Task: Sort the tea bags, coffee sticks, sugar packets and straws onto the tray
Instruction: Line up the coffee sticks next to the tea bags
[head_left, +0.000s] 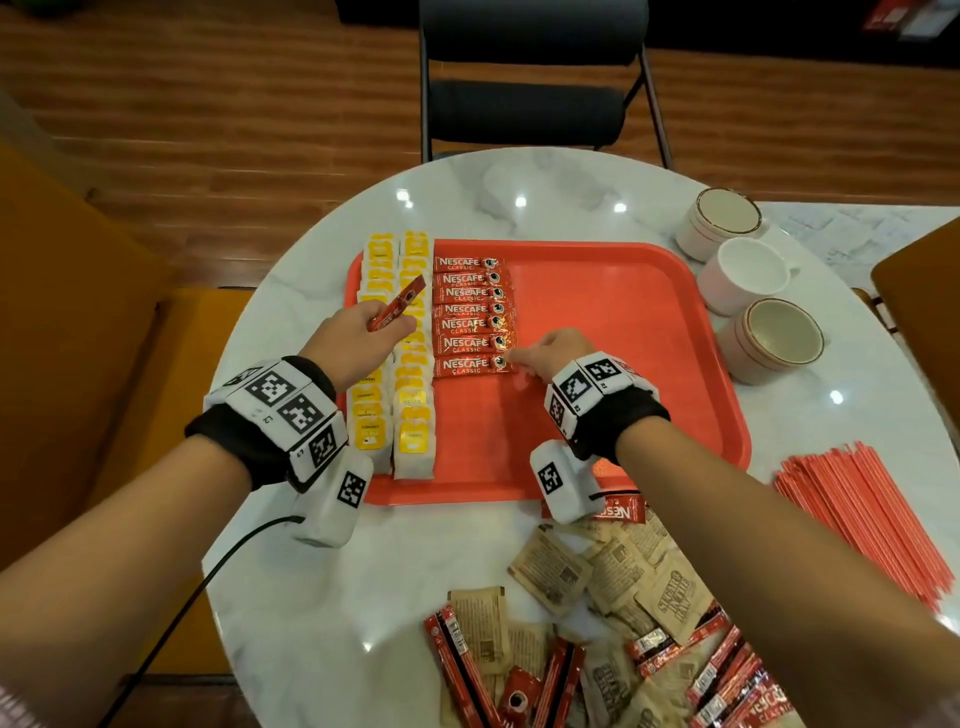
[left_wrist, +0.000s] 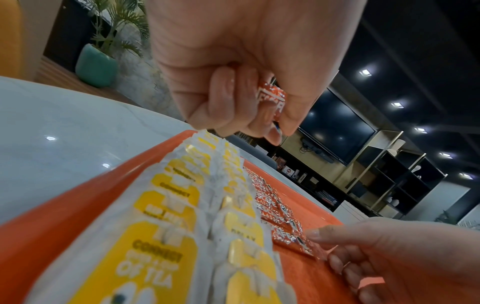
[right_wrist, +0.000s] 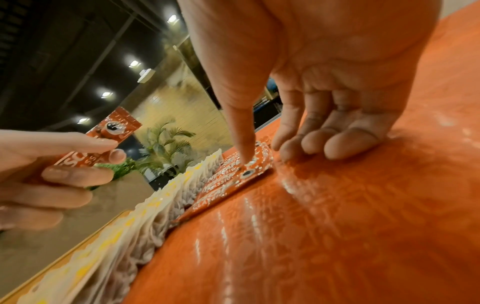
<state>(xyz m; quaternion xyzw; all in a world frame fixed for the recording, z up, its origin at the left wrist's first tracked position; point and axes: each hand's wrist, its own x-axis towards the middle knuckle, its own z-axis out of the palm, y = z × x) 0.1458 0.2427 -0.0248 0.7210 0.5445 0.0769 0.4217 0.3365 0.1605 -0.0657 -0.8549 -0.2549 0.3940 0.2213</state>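
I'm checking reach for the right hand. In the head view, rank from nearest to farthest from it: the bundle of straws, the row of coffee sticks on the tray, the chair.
1. The row of coffee sticks on the tray, just left of the right hand, whose thumb touches the nearest stick.
2. The bundle of straws, on the table's right side, off the tray.
3. The chair, beyond the table's far edge.

A lounge or café – marble table (head_left: 322, 597), 3 cups (head_left: 743, 270), wall screen (left_wrist: 337, 127), potted palm (left_wrist: 103, 51).
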